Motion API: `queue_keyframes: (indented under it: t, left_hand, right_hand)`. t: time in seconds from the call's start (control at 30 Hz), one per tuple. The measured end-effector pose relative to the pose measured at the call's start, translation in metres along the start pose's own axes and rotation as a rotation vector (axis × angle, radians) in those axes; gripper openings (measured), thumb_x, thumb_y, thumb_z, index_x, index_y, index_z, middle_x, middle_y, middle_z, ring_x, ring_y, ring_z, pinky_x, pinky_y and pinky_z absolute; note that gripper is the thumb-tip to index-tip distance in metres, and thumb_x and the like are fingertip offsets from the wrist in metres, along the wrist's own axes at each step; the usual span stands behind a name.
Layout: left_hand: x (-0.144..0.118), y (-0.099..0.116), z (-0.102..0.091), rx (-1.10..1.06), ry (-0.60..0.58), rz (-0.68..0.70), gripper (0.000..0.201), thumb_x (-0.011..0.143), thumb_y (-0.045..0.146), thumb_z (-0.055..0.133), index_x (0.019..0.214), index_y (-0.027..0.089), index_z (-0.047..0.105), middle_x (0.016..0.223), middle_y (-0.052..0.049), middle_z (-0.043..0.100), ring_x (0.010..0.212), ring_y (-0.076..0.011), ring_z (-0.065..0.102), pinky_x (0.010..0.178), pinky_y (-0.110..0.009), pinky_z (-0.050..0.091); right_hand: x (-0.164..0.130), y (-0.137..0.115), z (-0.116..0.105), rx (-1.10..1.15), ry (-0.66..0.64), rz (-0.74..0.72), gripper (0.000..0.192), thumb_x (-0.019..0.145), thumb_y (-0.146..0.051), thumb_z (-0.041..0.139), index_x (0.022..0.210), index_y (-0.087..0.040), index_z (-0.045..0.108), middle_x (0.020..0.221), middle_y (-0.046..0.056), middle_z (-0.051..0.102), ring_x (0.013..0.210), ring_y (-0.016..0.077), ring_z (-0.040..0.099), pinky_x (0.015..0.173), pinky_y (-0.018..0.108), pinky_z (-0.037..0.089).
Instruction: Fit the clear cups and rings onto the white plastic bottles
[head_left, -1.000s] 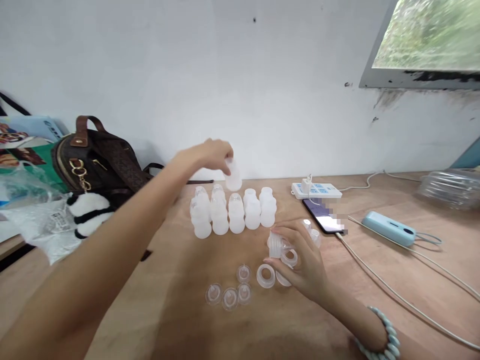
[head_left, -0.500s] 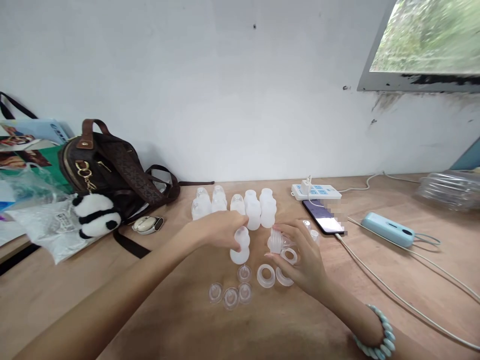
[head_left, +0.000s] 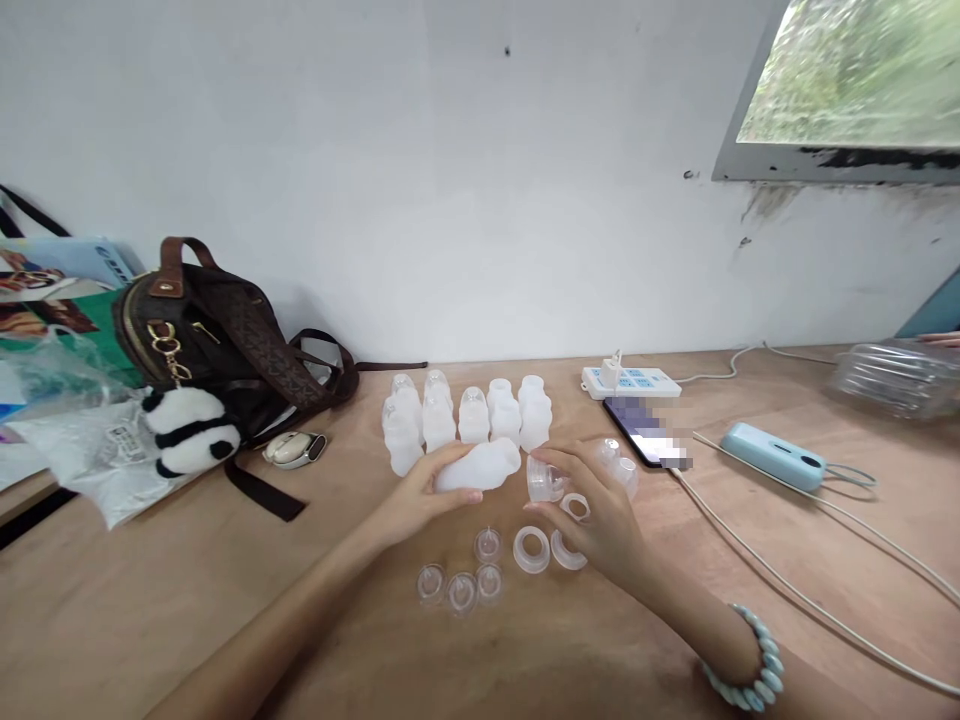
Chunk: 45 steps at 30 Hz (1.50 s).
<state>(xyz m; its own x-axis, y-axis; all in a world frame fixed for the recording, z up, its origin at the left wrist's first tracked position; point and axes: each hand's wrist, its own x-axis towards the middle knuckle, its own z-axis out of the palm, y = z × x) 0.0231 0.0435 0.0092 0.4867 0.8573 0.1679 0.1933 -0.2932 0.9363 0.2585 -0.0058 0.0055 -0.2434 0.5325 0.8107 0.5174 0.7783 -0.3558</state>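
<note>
Nearest on the wooden table (head_left: 150, 600) lie four small clear nipples (head_left: 461, 585) in a cluster, with two white rings (head_left: 532, 549) just beyond them to the right. Above these, the left hand (head_left: 420, 495) has its fingers wrapped around a white bottle (head_left: 480, 466) held on its side, mouth pointing right. The right hand (head_left: 600, 505) pinches a clear ribbed cap (head_left: 545, 478) between thumb and fingers, just beside the bottle's mouth. Behind them stands a group of upright bottles (head_left: 469, 415). Further back rest a phone (head_left: 641, 433), a power strip (head_left: 632, 379) and a brown bag (head_left: 217, 345) against the wall.
</note>
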Motion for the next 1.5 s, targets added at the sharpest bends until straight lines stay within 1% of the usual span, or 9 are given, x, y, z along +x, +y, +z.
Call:
queue_keyframes:
  t: [0.37,0.57,0.73,0.83,1.0,1.17,1.3,1.4,1.5]
  left_hand:
    - [-0.022,0.014,0.0,-0.362,-0.323,-0.32,0.051,0.074,0.053,0.072,0.106,0.015,0.06,0.079,-0.005,0.072,0.056,-0.0135,0.062,0.046,-0.019,0.048]
    - [-0.022,0.01,0.002,-0.53,-0.335,-0.412,0.056,0.072,0.06,0.069,0.101,0.013,0.057,0.083,-0.01,0.07,0.054,-0.0134,0.062,0.036,-0.016,0.04]
    - [-0.025,0.018,0.003,-0.023,-0.117,-0.042,0.043,0.072,0.049,0.076,0.099,0.018,0.062,0.09,-0.005,0.069,0.076,-0.0186,0.065,0.065,-0.027,0.052]
    - [-0.031,0.016,0.003,0.467,0.072,0.287,0.04,0.076,0.042,0.076,0.109,0.021,0.066,0.105,-0.008,0.069,0.095,-0.0247,0.063,0.085,-0.036,0.05]
    - [-0.037,0.0,0.001,0.924,0.066,0.631,0.032,0.091,0.038,0.059,0.118,0.024,0.067,0.11,-0.013,0.069,0.095,-0.0273,0.064,0.084,-0.04,0.048]
    - [-0.034,0.006,0.008,0.709,0.126,0.394,0.041,0.082,0.043,0.07,0.117,0.022,0.065,0.108,-0.01,0.07,0.095,-0.0256,0.065,0.084,-0.037,0.049]
    - [-0.028,0.019,0.011,0.309,0.102,0.077,0.041,0.073,0.04,0.077,0.107,0.02,0.067,0.104,-0.006,0.071,0.094,-0.0245,0.064,0.085,-0.035,0.049]
    - [-0.025,0.023,0.009,0.019,0.04,-0.095,0.037,0.071,0.042,0.075,0.097,0.017,0.067,0.093,-0.004,0.071,0.081,-0.0205,0.064,0.074,-0.03,0.052]
    - [-0.024,0.024,0.005,-0.162,-0.069,-0.263,0.042,0.07,0.05,0.072,0.093,0.016,0.066,0.078,-0.002,0.068,0.063,-0.0152,0.06,0.055,-0.025,0.049]
  right_hand:
    - [0.0,-0.012,0.0,0.122,-0.123,-0.136,0.037,0.092,-0.011,0.057,0.126,-0.023,0.056,0.114,0.01,0.064,0.104,0.0215,0.065,0.083,0.035,0.059]
    - [0.002,-0.017,-0.004,0.134,-0.174,-0.146,0.041,0.095,-0.015,0.054,0.135,-0.024,0.051,0.119,0.012,0.065,0.108,0.0224,0.065,0.085,0.038,0.059]
    - [0.001,-0.013,-0.004,0.139,-0.15,0.03,0.035,0.09,-0.032,0.065,0.122,-0.019,0.06,0.102,0.01,0.068,0.088,0.0202,0.066,0.072,0.032,0.057]
    - [-0.001,-0.011,0.0,0.125,-0.192,0.267,0.026,0.085,-0.043,0.067,0.089,-0.018,0.065,0.074,0.002,0.065,0.064,0.015,0.058,0.056,0.026,0.048]
    - [-0.006,-0.008,0.011,0.305,-0.358,0.638,0.06,0.094,-0.061,0.039,0.052,-0.019,0.045,0.048,-0.001,0.048,0.046,0.0108,0.044,0.044,0.023,0.032]
    - [-0.002,0.001,0.001,0.588,-0.454,0.736,0.084,0.092,-0.073,0.006,0.081,-0.016,0.067,0.068,0.008,0.068,0.053,0.0152,0.059,0.046,0.025,0.043]
    - [0.005,0.003,-0.015,0.437,-0.283,0.487,0.067,0.089,-0.069,0.044,0.139,-0.024,0.045,0.124,0.014,0.062,0.1,0.0238,0.066,0.075,0.037,0.057]
    - [0.007,0.001,-0.021,0.279,-0.332,0.278,0.075,0.082,-0.042,0.071,0.145,-0.029,0.032,0.14,0.013,0.049,0.119,0.0259,0.057,0.094,0.045,0.053]
    - [0.008,-0.001,-0.021,0.222,-0.343,0.082,0.055,0.086,-0.023,0.066,0.135,-0.027,0.042,0.141,0.012,0.048,0.129,0.0255,0.049,0.099,0.045,0.051]
